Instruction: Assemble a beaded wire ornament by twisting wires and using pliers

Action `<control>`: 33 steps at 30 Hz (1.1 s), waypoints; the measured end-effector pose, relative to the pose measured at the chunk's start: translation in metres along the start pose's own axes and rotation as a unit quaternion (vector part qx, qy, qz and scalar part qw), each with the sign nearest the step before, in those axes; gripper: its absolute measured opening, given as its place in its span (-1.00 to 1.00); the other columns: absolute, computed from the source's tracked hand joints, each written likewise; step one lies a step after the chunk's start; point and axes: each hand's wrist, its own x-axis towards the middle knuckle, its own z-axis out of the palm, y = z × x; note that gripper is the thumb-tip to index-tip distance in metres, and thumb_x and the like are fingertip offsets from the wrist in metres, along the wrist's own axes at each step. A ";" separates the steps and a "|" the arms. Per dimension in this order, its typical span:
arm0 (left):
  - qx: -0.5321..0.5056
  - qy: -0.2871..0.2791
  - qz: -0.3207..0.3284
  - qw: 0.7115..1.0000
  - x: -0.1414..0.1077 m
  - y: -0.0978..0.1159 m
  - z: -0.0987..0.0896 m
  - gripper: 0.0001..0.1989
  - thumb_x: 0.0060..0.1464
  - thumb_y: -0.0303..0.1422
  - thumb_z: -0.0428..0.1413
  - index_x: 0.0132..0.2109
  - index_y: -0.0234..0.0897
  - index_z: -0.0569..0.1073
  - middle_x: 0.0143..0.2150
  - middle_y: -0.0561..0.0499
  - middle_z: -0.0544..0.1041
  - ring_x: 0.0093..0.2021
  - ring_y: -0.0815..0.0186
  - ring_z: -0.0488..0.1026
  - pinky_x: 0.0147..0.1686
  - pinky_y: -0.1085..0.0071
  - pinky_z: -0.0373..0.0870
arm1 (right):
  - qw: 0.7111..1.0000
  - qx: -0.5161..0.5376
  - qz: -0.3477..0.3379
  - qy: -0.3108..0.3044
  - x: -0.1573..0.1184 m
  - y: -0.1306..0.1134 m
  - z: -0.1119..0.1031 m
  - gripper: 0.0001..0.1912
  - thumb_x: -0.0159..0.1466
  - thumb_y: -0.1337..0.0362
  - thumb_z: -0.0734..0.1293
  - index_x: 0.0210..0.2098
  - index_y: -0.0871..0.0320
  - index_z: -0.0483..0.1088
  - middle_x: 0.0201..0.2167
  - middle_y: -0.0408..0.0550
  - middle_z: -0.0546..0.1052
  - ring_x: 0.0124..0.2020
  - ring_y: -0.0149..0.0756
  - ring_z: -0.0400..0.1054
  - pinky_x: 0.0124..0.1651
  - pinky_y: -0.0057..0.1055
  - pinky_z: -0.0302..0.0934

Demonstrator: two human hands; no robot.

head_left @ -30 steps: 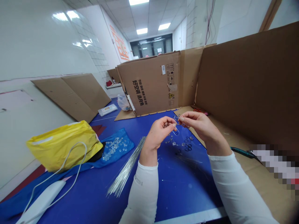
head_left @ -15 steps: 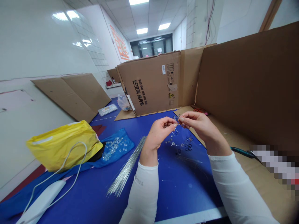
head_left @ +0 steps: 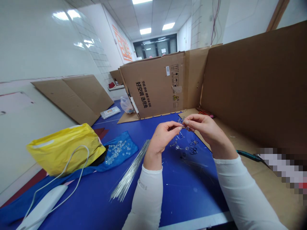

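My left hand (head_left: 165,135) and my right hand (head_left: 200,126) meet fingertip to fingertip above the blue table, both pinched closed. Between them is a thin metal wire (head_left: 181,134), its end hanging below the left fingertips. Something small and clear, perhaps a bead, shows under the right fingers, mostly hidden. Clear beads (head_left: 177,147) and small dark wire loops (head_left: 193,150) lie on the table below the hands. Left of my left forearm rests a bundle of straight silvery wires (head_left: 130,174).
More clear beads (head_left: 117,151) lie on a blue cloth (head_left: 130,142) beside a yellow bag (head_left: 64,147). A white device with a cord (head_left: 44,207) sits front left. Cardboard panels (head_left: 158,86) stand behind and at right. A dark green-handled tool (head_left: 249,155) lies right of my right wrist.
My hands stay almost in place, with only a slight shift of the left fingers at the wire. Nothing else has visibly moved.
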 end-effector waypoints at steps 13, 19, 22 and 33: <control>-0.020 0.022 -0.010 1.000 0.000 0.002 -0.003 -0.90 0.03 -0.41 0.27 -0.28 -0.29 0.69 -0.38 -0.01 0.60 -0.39 0.38 0.39 -0.32 0.42 0.30 | 1.000 0.008 0.001 -0.020 -0.005 -0.002 -0.010 -0.71 0.09 0.08 0.57 -0.30 0.13 0.59 -0.39 -0.07 0.56 -0.36 -0.31 0.36 -0.26 -0.32 0.26; -0.020 0.034 -0.008 0.999 0.001 -0.001 -0.003 -0.89 0.02 -0.41 0.27 -0.28 -0.31 0.68 -0.37 -0.01 0.60 -0.37 0.37 0.39 -0.29 0.41 0.29 | 0.998 -0.014 0.002 -0.053 -0.005 0.004 -0.013 -0.66 0.09 0.09 0.58 -0.21 0.11 0.58 -0.31 -0.06 0.57 -0.31 -0.29 0.40 -0.21 -0.31 0.30; -0.023 0.038 -0.011 0.999 0.001 -0.001 -0.004 -0.89 0.01 -0.39 0.28 -0.29 -0.31 0.67 -0.40 0.01 0.58 -0.37 0.36 0.39 -0.31 0.41 0.29 | 0.998 -0.013 -0.008 -0.055 -0.002 0.006 -0.010 -0.65 0.09 0.06 0.58 -0.24 0.11 0.57 -0.37 -0.10 0.53 -0.36 -0.33 0.34 -0.29 -0.34 0.26; 0.035 0.036 0.014 0.999 0.001 0.000 -0.002 -0.89 0.08 -0.34 0.25 -0.31 -0.29 0.63 -0.44 0.06 0.53 -0.40 0.37 0.39 -0.31 0.42 0.28 | 1.000 -0.011 -0.005 -0.024 0.002 0.009 -0.003 -0.63 0.03 0.01 0.59 -0.34 0.13 0.54 -0.40 -0.08 0.54 -0.38 -0.32 0.35 -0.30 -0.32 0.26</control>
